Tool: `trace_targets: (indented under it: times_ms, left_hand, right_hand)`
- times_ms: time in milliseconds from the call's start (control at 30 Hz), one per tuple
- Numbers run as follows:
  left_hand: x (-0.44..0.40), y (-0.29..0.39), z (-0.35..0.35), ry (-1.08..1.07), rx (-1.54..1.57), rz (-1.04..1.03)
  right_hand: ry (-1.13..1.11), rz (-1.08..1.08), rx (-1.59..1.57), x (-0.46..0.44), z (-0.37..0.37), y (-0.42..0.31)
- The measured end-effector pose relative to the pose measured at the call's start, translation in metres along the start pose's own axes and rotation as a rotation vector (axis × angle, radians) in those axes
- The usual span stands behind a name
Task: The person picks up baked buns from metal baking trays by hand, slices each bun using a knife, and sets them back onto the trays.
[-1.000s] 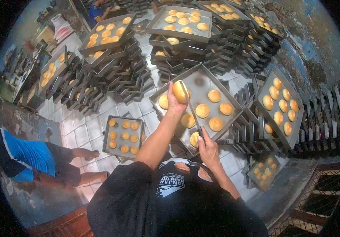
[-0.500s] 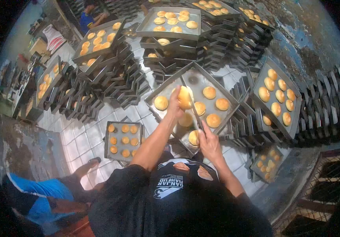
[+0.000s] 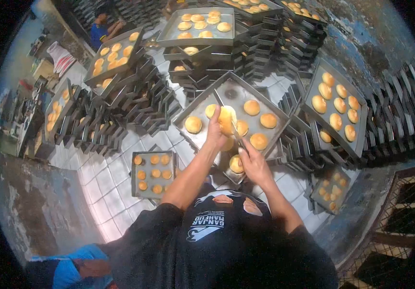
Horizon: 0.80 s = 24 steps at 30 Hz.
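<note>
My left hand [image 3: 215,131] is closed around a golden round bun [image 3: 227,118], held above a metal baking tray [image 3: 198,98]. In my right hand [image 3: 255,166] is a long knife [image 3: 237,137], gripped by its handle. The blade runs along the bun's right side, and its tip sticks out beyond the bun's far edge; how deep it sits in the bread I cannot tell. Several other buns lie on the tray, among them one bun [image 3: 193,124] left of my left hand and another bun [image 3: 236,164] beside my right hand.
Tall stacks of trays surround me, topped by a tray of buns [image 3: 165,34] ahead and another tray [image 3: 308,102] at right. A smaller tray [image 3: 135,182] sits low on the left over the tiled floor [image 3: 106,178]. A person in blue [image 3: 99,32] is at the back; blue clothing [image 3: 89,257] shows lower left.
The knife has moved forward across the bun, so its tip now shows past the far edge. At lower left, the other person's leg and foot have gone from view.
</note>
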State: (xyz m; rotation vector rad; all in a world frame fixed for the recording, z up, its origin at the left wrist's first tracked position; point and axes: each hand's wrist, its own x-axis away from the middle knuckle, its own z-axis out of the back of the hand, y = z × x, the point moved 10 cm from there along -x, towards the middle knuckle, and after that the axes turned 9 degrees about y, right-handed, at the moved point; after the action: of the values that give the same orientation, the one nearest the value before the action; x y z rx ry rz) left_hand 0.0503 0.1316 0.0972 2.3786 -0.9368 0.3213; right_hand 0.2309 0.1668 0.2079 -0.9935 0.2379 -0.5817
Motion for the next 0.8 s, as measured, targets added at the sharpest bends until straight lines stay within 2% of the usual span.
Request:
trace_targets:
  times_ms: [67, 167, 233, 300, 467, 533, 667, 767, 800]
  left_hand:
    - [-0.003, -0.008, 0.003, 0.041, 0.031, 0.012]
    - [-0.03, 0.01, 0.027, 0.138, 0.04, -0.035]
    - [-0.04, 0.027, 0.027, 0.06, 0.082, -0.039]
    - [-0.03, 0.028, 0.026, 0.093, 0.074, -0.048]
    - [-0.001, -0.022, 0.018, 0.207, 0.019, -0.012]
    - [-0.01, -0.05, 0.028, 0.166, 0.041, 0.096]
    - [-0.031, -0.038, 0.038, 0.222, 0.046, 0.04]
    - [-0.05, -0.023, 0.049, 0.24, 0.082, -0.011]
    - [-0.051, -0.024, 0.052, 0.253, 0.09, -0.017]
  right_hand:
    - [-0.099, -0.093, -0.105, -0.013, -0.006, -0.005]
    - [-0.066, -0.012, -0.055, -0.002, -0.002, 0.009]
    - [-0.044, 0.034, 0.007, 0.018, 0.003, 0.013]
    - [-0.124, -0.138, -0.107, 0.039, -0.001, 0.028]
    - [-0.001, -0.046, -0.035, -0.01, -0.017, 0.053]
    - [-0.011, -0.052, -0.118, -0.035, -0.023, 0.045]
    - [-0.04, -0.036, -0.145, -0.036, -0.023, 0.058]
    - [-0.047, -0.058, -0.083, -0.002, -0.012, 0.072]
    - [-0.067, -0.128, -0.151, 0.009, -0.012, 0.079]
